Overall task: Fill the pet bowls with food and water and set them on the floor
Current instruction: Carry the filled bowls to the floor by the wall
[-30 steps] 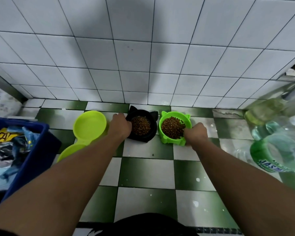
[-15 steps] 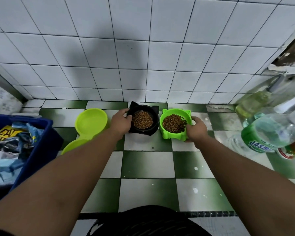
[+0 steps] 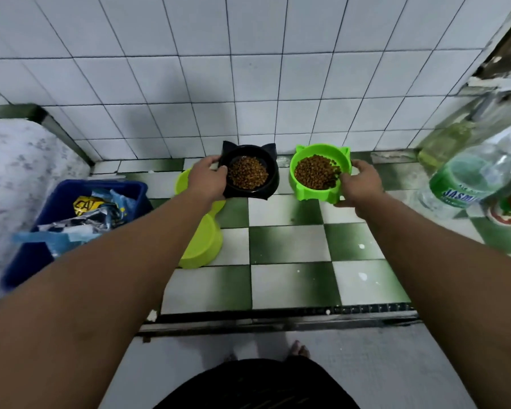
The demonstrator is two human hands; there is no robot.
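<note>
black bowl, green bowl, blue bin

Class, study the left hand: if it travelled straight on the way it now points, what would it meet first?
Beyond the black bowl it grips, the left hand would probably meet the white tiled wall; depth is hard to judge.

We count two cat-eared bowls filled with kibble, a black bowl and a green bowl, one lime double dish, one blue bin, and at least two blurred bottles.
</note>
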